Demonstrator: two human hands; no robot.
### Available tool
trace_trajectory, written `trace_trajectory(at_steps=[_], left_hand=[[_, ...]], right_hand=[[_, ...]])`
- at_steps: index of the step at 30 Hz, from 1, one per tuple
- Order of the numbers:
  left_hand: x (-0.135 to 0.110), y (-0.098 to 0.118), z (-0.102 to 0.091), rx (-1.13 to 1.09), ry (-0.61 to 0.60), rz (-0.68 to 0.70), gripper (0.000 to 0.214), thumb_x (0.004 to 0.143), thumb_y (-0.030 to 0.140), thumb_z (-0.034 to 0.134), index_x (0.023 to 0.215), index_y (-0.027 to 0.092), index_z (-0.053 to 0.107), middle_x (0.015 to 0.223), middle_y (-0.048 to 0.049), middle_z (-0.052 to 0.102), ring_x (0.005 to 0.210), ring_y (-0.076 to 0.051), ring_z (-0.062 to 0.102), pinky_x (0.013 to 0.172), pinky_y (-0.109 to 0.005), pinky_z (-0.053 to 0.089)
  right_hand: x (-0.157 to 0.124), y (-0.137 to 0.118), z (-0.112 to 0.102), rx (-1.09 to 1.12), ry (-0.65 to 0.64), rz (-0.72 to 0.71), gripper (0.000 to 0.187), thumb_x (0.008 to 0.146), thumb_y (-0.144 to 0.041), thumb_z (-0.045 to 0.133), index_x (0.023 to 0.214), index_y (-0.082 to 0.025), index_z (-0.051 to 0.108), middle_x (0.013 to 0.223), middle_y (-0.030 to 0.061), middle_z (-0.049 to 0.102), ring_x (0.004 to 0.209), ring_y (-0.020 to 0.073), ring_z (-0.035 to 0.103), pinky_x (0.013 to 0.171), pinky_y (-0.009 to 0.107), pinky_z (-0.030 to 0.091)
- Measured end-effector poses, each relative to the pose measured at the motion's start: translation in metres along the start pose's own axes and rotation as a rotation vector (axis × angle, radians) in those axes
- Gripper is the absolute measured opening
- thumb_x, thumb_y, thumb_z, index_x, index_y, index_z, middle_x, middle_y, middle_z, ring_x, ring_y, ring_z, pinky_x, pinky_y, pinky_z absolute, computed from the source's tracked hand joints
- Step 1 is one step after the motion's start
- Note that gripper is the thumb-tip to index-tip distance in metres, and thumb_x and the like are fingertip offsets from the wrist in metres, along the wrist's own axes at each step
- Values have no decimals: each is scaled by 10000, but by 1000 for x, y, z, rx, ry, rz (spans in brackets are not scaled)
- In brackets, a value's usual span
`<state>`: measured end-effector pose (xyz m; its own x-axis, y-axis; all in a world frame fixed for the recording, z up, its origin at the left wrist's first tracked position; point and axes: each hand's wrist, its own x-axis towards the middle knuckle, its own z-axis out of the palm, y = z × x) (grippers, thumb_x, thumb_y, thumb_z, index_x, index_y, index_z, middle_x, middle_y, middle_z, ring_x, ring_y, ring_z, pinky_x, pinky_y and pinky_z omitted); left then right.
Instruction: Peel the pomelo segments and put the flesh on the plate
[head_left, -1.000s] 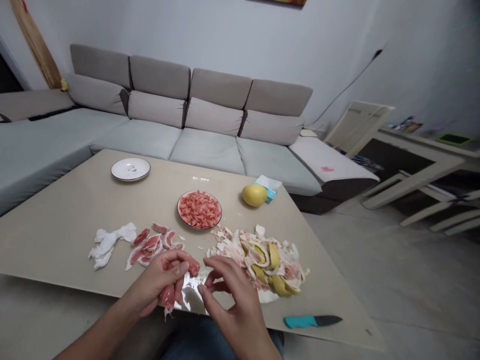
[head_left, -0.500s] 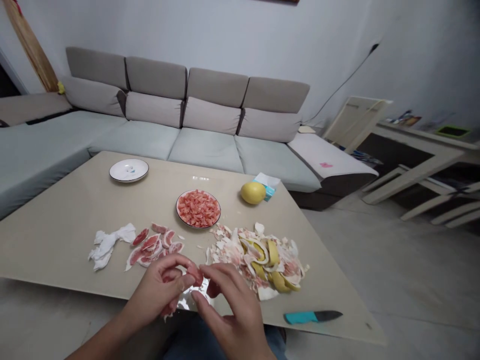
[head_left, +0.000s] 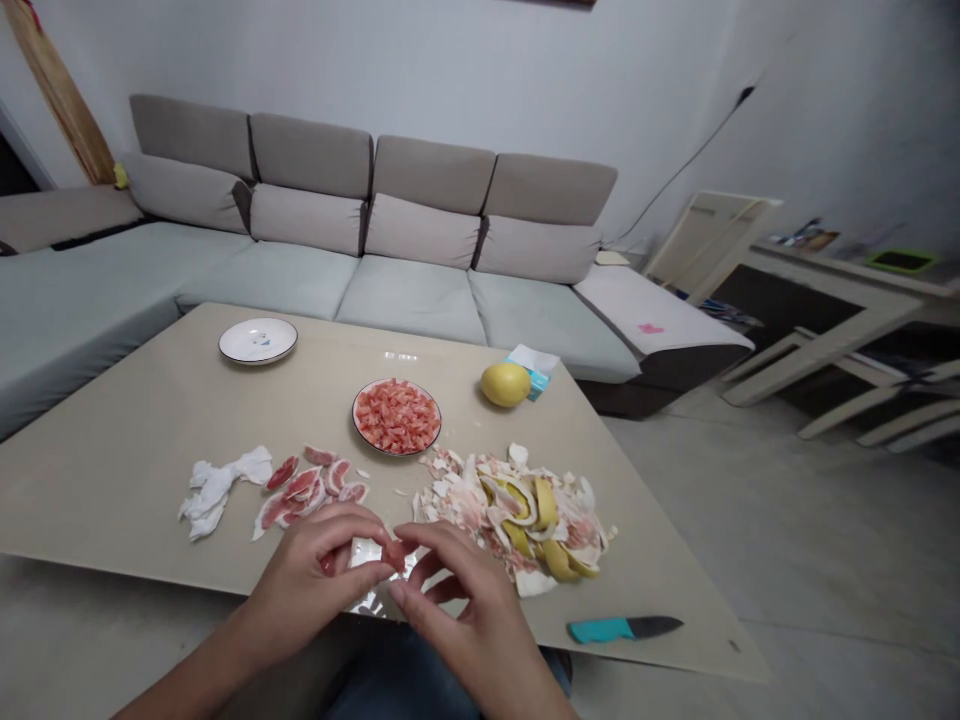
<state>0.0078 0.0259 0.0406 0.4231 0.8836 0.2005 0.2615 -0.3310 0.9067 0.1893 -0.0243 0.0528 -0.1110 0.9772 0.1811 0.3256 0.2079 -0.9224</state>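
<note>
Between my hands, just above the table's near edge, is a small piece of red pomelo flesh (head_left: 395, 554). My left hand (head_left: 315, 575) pinches it between thumb and fingers. My right hand (head_left: 469, 590) meets it from the other side, index fingertip against the flesh and thumb curved below. Just beyond my left hand lie peeled pomelo segments (head_left: 304, 490) with white membrane. A heap of pomelo peel and membrane (head_left: 517, 510) spreads beyond my right hand. Farther back, a dark-rimmed plate (head_left: 355, 424) is piled with pieces of red flesh (head_left: 397, 415).
A knife (head_left: 622, 628) with a turquoise handle lies near the right front edge. Crumpled tissue (head_left: 217, 490) is at left. A white plate (head_left: 259, 341) stands at the back left; a whole yellow pomelo (head_left: 505, 384) and tissue pack (head_left: 538, 382) stand back right. Beyond is a sofa (head_left: 420, 295).
My left hand has turned and shifted slightly left. More of the flesh shows between the fingertips. The segments, peel and plates stay in place.
</note>
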Motion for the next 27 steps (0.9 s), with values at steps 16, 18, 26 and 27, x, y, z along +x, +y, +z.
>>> trace_trajectory(at_steps=[16, 18, 26, 27], left_hand=[[-6, 1, 1, 82, -106, 87, 80, 824, 272, 673, 865, 225, 722, 868, -58, 696, 546, -109, 524, 473, -201, 388], [-5, 1, 2, 26, -89, 63, 75, 806, 270, 687, 841, 213, 722, 837, -51, 684, 467, -77, 422, 430, -198, 334], [-4, -7, 13, -323, 102, -182, 155, 692, 290, 785, 821, 208, 760, 865, -60, 706, 424, -58, 382, 387, -198, 346], [-4, -8, 14, -325, 115, -176, 150, 688, 287, 788, 815, 211, 765, 866, -61, 709, 425, -60, 385, 381, -197, 345]], right_hand=[[6, 3, -3, 268, -93, 81, 108, 805, -288, 713, 826, -191, 672, 872, 34, 588, 670, 124, 613, 559, 204, 532], [5, 7, 1, 384, -63, 99, 127, 815, -305, 706, 833, -188, 658, 873, 25, 566, 626, 111, 615, 550, 213, 537], [2, 20, 9, 632, 26, 146, 252, 824, -402, 693, 949, -221, 571, 769, 3, 611, 631, 141, 652, 613, 270, 565], [1, 21, 9, 601, 22, 159, 286, 816, -413, 699, 991, -228, 568, 758, 2, 616, 648, 150, 657, 620, 275, 566]])
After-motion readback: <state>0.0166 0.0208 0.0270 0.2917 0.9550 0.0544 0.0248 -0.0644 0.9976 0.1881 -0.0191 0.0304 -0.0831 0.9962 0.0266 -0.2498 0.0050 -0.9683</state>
